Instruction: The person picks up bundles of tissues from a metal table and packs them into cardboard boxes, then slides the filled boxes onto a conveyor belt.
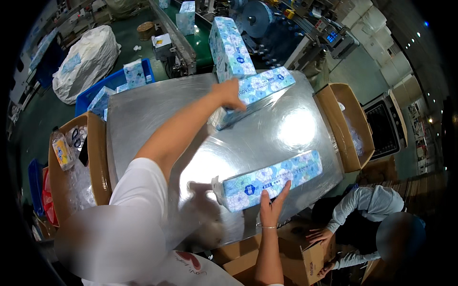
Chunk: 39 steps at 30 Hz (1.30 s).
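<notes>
at the near side of the steel table (143, 126), our right hand (272, 207) sits against the near pack (281, 176), thumb and one finger spread apart on its printed side; our other fingers are hidden, so we cannot tell whether that grip is closed. the near pack lies slantwise just beyond our palm, a long squared block in smooth film printed with blue and white flowers, its left end a loose, crumpled gather of wrap. below the table's near edge we see an open cardboard box (243, 250), and to its right a co-worker's hand (321, 235) at the box flaps.

a broad stretch of scuffed, shiny metal runs between the near pack and the far pack (267, 88). our left hand (230, 94) is clamped on the left part of the far pack, which slants up to the right in the same flowered film, its lower left end blurred. a stiff brown left carton (98, 157) borders the table's left edge; a right carton (329, 102) borders the other side.

behind our left hand the tall pack (231, 45) stands near the table's far edge, close to the far pack; we cannot tell if they touch. farther off are a wrinkled white sack (90, 62) and a round blue roll (256, 19).
</notes>
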Tool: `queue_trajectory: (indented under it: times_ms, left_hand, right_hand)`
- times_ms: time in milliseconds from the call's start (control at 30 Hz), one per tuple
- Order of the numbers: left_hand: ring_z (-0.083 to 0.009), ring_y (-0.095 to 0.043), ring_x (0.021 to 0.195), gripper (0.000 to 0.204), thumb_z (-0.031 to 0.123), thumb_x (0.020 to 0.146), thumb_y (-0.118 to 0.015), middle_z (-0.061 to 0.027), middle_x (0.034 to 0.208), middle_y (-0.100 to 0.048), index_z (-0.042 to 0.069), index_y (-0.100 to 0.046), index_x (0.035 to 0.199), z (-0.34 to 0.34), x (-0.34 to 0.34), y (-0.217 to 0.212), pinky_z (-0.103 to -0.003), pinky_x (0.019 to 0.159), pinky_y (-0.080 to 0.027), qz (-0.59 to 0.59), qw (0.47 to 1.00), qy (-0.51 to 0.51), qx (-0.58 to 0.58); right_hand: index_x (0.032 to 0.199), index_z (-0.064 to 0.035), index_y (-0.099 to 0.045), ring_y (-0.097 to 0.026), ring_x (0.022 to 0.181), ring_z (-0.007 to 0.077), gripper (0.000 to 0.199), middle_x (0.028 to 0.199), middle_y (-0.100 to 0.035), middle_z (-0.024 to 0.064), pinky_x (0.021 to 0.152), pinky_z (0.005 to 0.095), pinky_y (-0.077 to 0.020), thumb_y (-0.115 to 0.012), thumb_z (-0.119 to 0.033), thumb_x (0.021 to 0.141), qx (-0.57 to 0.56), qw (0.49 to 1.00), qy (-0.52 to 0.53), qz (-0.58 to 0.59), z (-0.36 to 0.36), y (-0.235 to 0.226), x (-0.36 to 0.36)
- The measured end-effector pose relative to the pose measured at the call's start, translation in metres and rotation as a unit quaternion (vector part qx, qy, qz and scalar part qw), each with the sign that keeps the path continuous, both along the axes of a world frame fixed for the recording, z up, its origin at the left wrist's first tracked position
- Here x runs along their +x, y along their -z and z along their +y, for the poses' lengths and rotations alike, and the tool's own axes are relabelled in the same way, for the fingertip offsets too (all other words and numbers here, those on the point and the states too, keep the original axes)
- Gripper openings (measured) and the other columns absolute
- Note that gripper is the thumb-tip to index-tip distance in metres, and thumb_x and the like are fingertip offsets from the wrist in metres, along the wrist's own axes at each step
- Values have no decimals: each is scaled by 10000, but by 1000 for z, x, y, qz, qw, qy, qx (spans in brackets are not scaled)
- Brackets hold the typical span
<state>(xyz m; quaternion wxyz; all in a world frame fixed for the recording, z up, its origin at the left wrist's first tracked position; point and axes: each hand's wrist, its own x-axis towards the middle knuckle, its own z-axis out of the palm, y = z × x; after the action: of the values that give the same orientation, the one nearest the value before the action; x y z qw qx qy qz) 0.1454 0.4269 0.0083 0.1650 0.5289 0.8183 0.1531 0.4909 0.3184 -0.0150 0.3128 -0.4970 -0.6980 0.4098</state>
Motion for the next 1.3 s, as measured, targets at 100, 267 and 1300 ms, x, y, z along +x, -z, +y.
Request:
queue_trajectory:
  times_ms: [100, 267, 1300]
  left_hand:
    - [-369, -557, 891, 1123, 404, 499, -769, -246, 1003, -527, -106, -183, 1310, -25, 60, -11, -388, 749, -471, 106, 990, 89, 4]
    - [-384, -572, 869, 968, 354, 568, -756, -288, 1006, -516, -112, -263, 1258, -133, 155, -14, -422, 716, -478, -94, 988, 119, -35]
    - [-334, -425, 1128, 238, 302, 732, -642, -161, 1232, -457, 133, -639, 900, -272, 139, -24, -343, 708, -506, -75, 955, 248, 147]
  right_hand:
    - [1364, 74, -96, -183, 1312, 329, 775, 1410, -169, 259, 1065, 366, -138, -562, -167, 793, 36, 996, -41, 66, 23, 20, -2]
    - [1303, 57, -291, -353, 1203, 303, 609, 1301, -356, 223, 1018, 362, -249, -551, -84, 771, 42, 997, -64, 11, 34, 10, 11]
    - [1299, -12, -337, -481, 1037, 198, 574, 1180, -489, 132, 878, 295, -395, -597, -156, 808, -98, 975, -181, 85, 45, 4, 47]
